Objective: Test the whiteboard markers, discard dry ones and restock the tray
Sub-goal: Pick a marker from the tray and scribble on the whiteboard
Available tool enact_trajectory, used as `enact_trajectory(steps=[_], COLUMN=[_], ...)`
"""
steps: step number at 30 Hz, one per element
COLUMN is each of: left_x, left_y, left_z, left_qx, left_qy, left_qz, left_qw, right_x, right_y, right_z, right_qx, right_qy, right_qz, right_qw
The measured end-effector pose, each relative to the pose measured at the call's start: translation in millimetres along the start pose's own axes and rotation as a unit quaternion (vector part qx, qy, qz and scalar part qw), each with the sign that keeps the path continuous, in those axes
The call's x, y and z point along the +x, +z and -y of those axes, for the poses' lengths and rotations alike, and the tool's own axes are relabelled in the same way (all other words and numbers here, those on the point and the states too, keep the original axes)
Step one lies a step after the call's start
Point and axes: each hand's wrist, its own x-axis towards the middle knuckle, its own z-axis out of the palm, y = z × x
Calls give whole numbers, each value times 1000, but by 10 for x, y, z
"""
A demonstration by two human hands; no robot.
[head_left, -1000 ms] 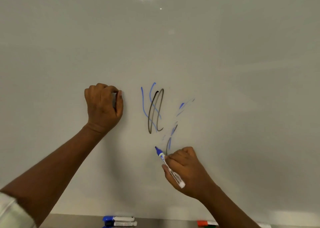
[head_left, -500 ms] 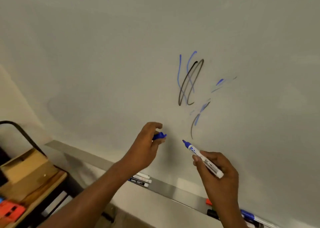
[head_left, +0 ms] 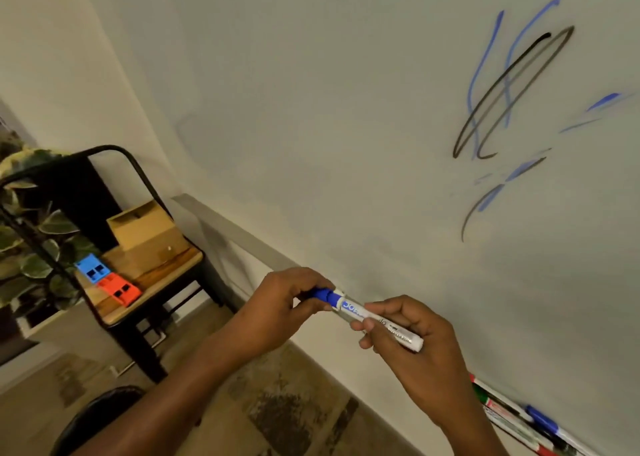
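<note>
A blue whiteboard marker point(head_left: 353, 311) with a white barrel lies between my hands in front of the whiteboard point(head_left: 346, 109). My right hand point(head_left: 412, 348) grips the barrel. My left hand point(head_left: 287, 303) pinches the blue cap point(head_left: 323, 295), which sits on the marker's tip. Blue and black test strokes point(head_left: 509, 88) mark the board at upper right. Several other markers point(head_left: 519, 417) lie on the board's tray point(head_left: 221, 227) at lower right.
A small wooden table point(head_left: 152, 282) with a black metal frame stands at left, carrying a cardboard box point(head_left: 142, 227), a blue block point(head_left: 91, 269) and a red block point(head_left: 117, 291). Leafy plant point(head_left: 31, 240) at far left. Patterned floor below.
My hands dropped from the board and came together; the cap held in my left hand now sits on the marker's tip. The view swung left and down.
</note>
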Motion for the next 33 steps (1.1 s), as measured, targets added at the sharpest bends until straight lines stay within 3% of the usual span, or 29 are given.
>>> enact_trajectory(steps=[6, 10, 18, 22, 26, 33], left_x=[-253, -429, -903, -1163, -1473, -2193], left_y=[-230, -387, -973, -1178, -1384, -1447], left_z=[341, 642, 1402, 1921, 2477, 3340], left_qx=[38, 39, -15, -78, -118, -219], left_qy=[25, 47, -15, -102, -203, -400], left_qz=[86, 38, -81, -166, -189, -233], left_qw=[995, 997, 997, 978, 953, 859], right_x=[217, 432, 1060, 1378, 1596, 1719], right_y=[198, 568, 1747, 2442, 3216, 4253], right_z=[-56, -59, 34, -107, -439, -943], right_qx=[-46, -64, -140, -152, -180, -240], right_qy=[72, 89, 47, 67, 78, 102], right_qz=[41, 92, 222, 284, 278, 268], right_qw=[996, 990, 964, 944, 940, 927])
